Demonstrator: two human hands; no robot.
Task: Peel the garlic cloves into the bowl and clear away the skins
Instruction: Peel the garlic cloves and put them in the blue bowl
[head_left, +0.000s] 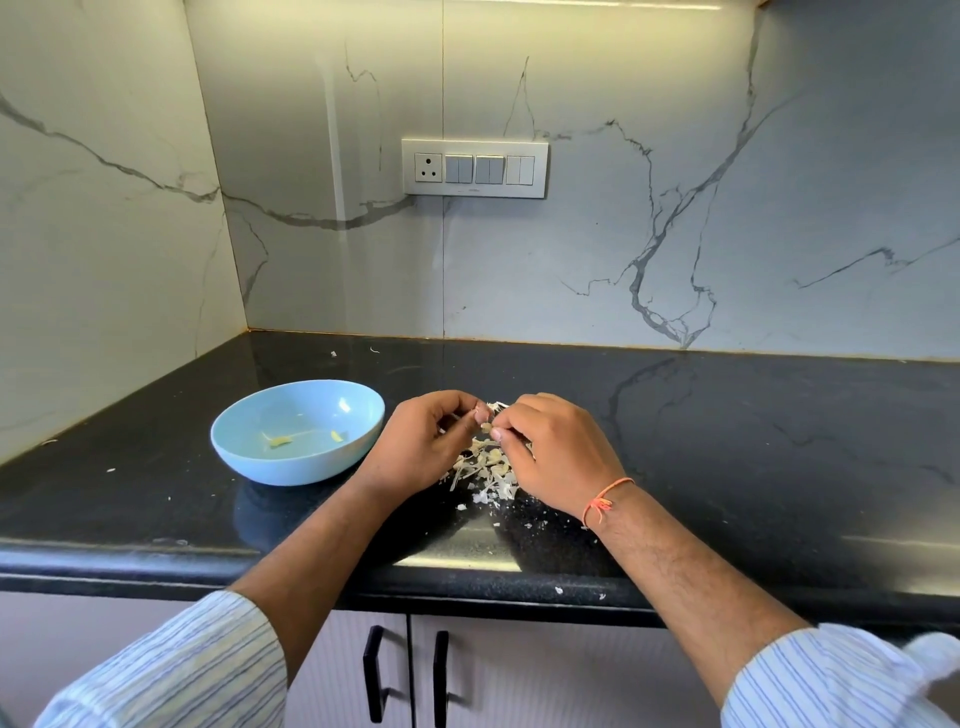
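Observation:
A light blue bowl (297, 431) stands on the black counter at the left, with a few small pale yellow garlic pieces (281, 441) on its bottom. Just right of it, my left hand (423, 447) and my right hand (556, 452) meet fingertip to fingertip, both pinching one small garlic clove (487, 427) above the counter. Under and between the hands lies a heap of papery white garlic skins (485, 470), partly hidden by my fingers.
Loose skin flakes (527, 525) are scattered on the black counter (727, 441) toward its front edge and a few near the back wall. Marble walls close the left and back sides; a switch panel (474, 168) sits on the back wall. Cabinet handles (405, 675) are below.

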